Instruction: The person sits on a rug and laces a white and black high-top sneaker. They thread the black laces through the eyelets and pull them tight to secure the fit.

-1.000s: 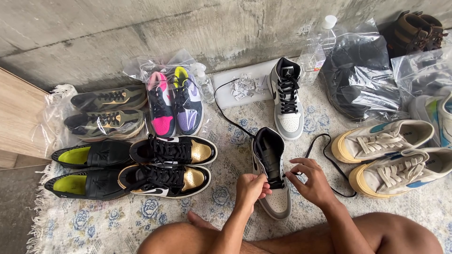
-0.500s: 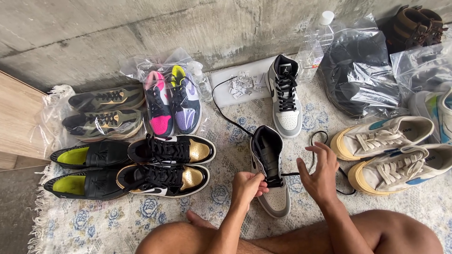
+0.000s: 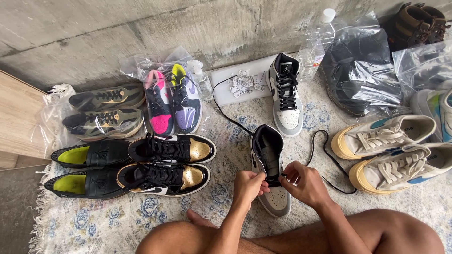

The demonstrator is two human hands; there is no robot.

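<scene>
Two hands at one shoe, mid-lacing by the look of it.

Rug [image 3: 141, 221]: pale, blue flower print, fringe at its left edge, laid against a concrete wall [image 3: 141, 33]. It carries everything here.

Large clear bag [image 3: 362, 66], far right corner of the rug, dark shoes inside. A second clear bag [image 3: 423, 66] beside it at the right edge. A third bag [image 3: 155, 66] at the far edge, left of centre, wraps a pink and purple pair [image 3: 172, 101]. More clear plastic lies under the olive pair [image 3: 106, 110] at the left edge.

White box lid [image 3: 240, 87] at the far edge, centre, with small white scraps on it. Clear bottle [image 3: 318, 40], white cap, just behind.

Grey high-top [image 3: 270, 164]: near the front edge, centre, toe toward the person, tongue open, no lace across most of the eyelets. Its laced mate [image 3: 286, 96] stands farther back.

Black lace [image 3: 325, 155]: loops out to the right of the shoe; another run trails back toward the box lid.

Left hand [image 3: 247, 184]: pinched shut at the shoe's left side, low by the toe, seemingly on the lace end, which is hidden. Right hand [image 3: 306, 183]: fingers curled closed, pinching the lace at the right side.

Judgement: first crossing at the lowest eyelets. Next move calls for even ends and a fine pinch to feed the tip through a small hole.
</scene>
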